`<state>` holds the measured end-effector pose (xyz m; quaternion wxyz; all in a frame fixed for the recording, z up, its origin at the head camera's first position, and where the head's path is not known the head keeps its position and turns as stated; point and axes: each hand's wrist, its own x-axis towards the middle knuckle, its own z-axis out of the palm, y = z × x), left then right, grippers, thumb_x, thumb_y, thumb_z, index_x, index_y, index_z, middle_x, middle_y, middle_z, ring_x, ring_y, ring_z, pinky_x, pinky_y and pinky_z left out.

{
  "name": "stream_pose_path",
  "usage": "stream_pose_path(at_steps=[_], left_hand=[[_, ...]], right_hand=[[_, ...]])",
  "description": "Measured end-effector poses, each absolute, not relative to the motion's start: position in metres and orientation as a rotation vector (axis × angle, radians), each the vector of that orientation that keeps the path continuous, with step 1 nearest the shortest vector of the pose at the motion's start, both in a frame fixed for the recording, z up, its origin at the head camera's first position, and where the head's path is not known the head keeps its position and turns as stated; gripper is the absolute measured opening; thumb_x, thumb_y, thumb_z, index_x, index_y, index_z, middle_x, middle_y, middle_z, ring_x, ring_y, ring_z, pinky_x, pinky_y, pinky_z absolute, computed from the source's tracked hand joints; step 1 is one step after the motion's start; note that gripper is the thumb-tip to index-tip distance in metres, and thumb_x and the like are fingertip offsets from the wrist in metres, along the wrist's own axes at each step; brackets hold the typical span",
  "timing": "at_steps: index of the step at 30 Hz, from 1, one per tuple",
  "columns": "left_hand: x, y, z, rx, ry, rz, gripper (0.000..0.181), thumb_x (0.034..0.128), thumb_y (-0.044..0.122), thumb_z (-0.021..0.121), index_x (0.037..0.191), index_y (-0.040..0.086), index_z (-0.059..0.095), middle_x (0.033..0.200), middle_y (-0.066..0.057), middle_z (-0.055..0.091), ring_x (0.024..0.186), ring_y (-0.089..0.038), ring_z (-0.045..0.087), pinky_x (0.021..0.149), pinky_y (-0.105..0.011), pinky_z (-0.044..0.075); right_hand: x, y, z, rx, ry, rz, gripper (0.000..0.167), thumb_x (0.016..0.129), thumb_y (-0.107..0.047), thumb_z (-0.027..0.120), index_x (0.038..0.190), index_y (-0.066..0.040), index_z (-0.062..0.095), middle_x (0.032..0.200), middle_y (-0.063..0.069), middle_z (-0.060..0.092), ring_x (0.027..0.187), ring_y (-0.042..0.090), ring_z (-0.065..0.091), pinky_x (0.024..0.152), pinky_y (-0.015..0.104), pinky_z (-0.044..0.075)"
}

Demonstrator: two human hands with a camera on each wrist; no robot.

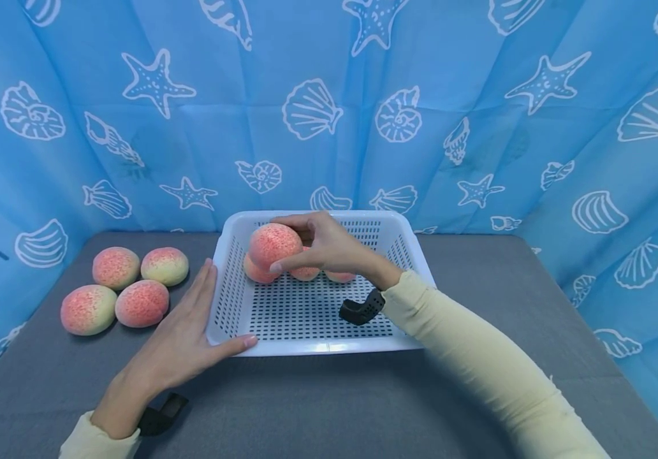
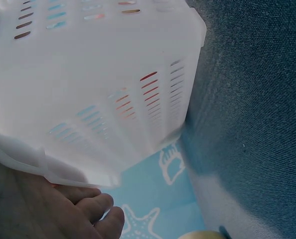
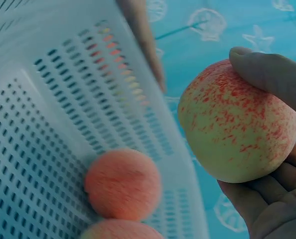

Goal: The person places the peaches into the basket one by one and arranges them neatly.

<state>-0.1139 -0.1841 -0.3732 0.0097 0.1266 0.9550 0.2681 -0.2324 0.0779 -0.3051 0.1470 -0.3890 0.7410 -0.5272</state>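
One red-flecked peach [image 1: 275,246] was clasped in the grip of the right hand [image 1: 333,247], above the left half of a white perforated basket [image 1: 306,347] at mid-frame. Three peaches [image 1: 257,275] lay inside. The left hand [image 1: 187,335], fingers extended, touched the basket's left rim. Four peaches [image 1: 142,305] sat at frame left on the grey desk [image 1: 306,408].

The white rectangular plastic basket [image 1: 317,348] has smooth walls and a glossy rim; above it, the round pink-and-yellow peach [image 1: 274,244] looks matt. Flat grey woven cloth [image 1: 317,401] under the basket is matt, and smooth blue shell-printed cloth [image 1: 352,127] hangs behind it.
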Motion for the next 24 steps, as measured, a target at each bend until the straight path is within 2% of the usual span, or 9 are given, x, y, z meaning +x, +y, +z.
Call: stream_pose_path(at_steps=[4,11,24], left_hand=[[-0.114,-0.185,-0.373,0.387,2.981,0.822,0.128,0.0818,0.073,0.068,0.16,0.02,-0.018,0.169,-0.008,-0.014,0.152,-0.044,0.009,0.109,-0.073,0.023],[-0.114,-0.184,-0.373,0.371,2.976,0.813,0.128,0.0807,0.078,0.065,0.16,0.019,-0.017,0.169,-0.008,-0.014,0.152,-0.045,0.009,0.107,-0.074,0.024],[-0.115,-0.183,-0.373,0.369,2.975,0.819,0.128,0.0817,0.075,0.066,0.16,0.019,-0.017,0.168,-0.008,-0.015,0.152,-0.046,0.008,0.106,-0.077,0.023]], right_hand=[[-0.23,0.06,-0.313,-1.145,2.098,-1.456,0.066,0.081,-0.011,0.087,0.141,-0.007,0.06,0.125,0.004,0.067,0.106,0.019,0.067,0.091,0.034,0.055],[-0.227,0.044,-0.329,-1.208,2.154,-1.235,0.068,0.08,-0.019,0.089,0.141,-0.009,0.06,0.126,0.001,0.067,0.105,0.01,0.066,0.09,0.027,0.054],[-0.233,0.032,-0.349,-1.243,2.073,-1.028,0.067,0.08,-0.021,0.09,0.14,-0.009,0.062,0.123,-0.006,0.069,0.105,0.006,0.064,0.094,0.022,0.05]])
